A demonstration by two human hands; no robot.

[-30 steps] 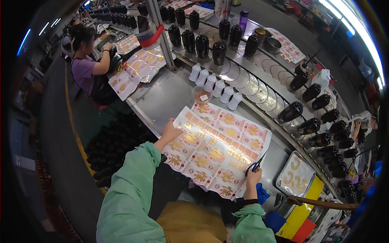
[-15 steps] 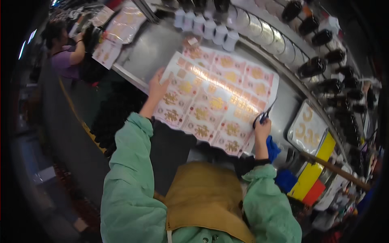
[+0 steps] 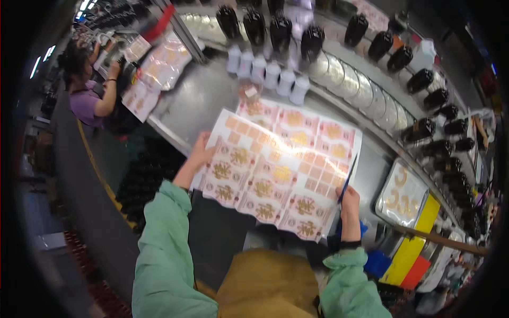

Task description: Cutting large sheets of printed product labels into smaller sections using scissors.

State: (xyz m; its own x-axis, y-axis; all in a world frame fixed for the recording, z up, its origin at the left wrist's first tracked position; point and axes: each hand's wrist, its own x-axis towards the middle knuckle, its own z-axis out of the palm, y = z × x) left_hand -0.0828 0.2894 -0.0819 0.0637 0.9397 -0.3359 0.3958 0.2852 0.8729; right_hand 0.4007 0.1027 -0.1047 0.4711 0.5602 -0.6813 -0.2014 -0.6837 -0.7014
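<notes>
A large white decal sheet (image 3: 262, 183) printed with pink blocks and gold characters is held up over the metal bench, its lower edge hanging past the bench front. My left hand (image 3: 200, 153) grips the sheet's left edge, fingers partly behind it. At the right edge, my right hand (image 3: 350, 205) is closed around a pair of dark scissors (image 3: 346, 185), blades pointing up along the sheet's side. Whether these fingers also pinch the sheet, I cannot tell. Just beyond lies another similar printed sheet (image 3: 297, 121) on the bench.
White bottles (image 3: 272, 77) and a small clear packet (image 3: 249, 91) stand behind the sheets. Black glossy vases (image 3: 281, 34) line the shelf. To the right sits a metal tray (image 3: 401, 193) with curved gold pieces. A person in purple (image 3: 87, 106) works at the far left.
The whole view has shifted, so the bench and sheet appear lower. The scissors have turned from slanting right to more upright beside the sheet's right edge. Both hands keep their places along the sheet.
</notes>
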